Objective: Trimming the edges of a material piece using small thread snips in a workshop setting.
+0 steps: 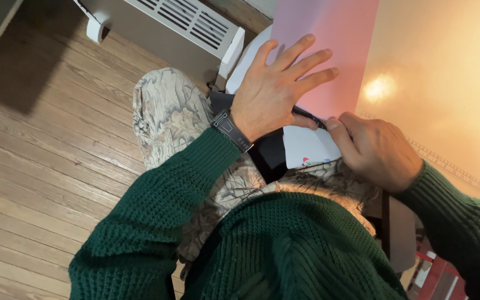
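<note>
On the lap, over the wooden floor (45, 166) and beside the white radiator (168, 25): pink sheet (329, 44) lies across the knees, its right edge against the tan table (445, 66), a white sheet (312, 145) showing under it. Ruler (456, 169) sits on the table near the right wrist.

Left hand (276, 91): flat, all 5 fingers spread, palm pressing the pink sheet down. Right hand (376, 150): fingers curled tight, pinching a thin dark tool (308, 118), tip running under the left palm at the sheet's lower edge.

Risks, my read:
- tool tip is touching or just beside the left thumb; a slip along the edge could nick it if that's a blade.
- support is soft patterned trousers (168, 111), not a hard surface, so the sheet could buckle or tear.
- sheet overhangs the knee; lighter pressure from the palm could let it slide.

Can't tell:
- pen or knife, since most of it is covered.
- dark object (268, 153) under the sheets, mostly hidden.
- sheet's top is cut off by frame.
- glare washes out the table.
</note>
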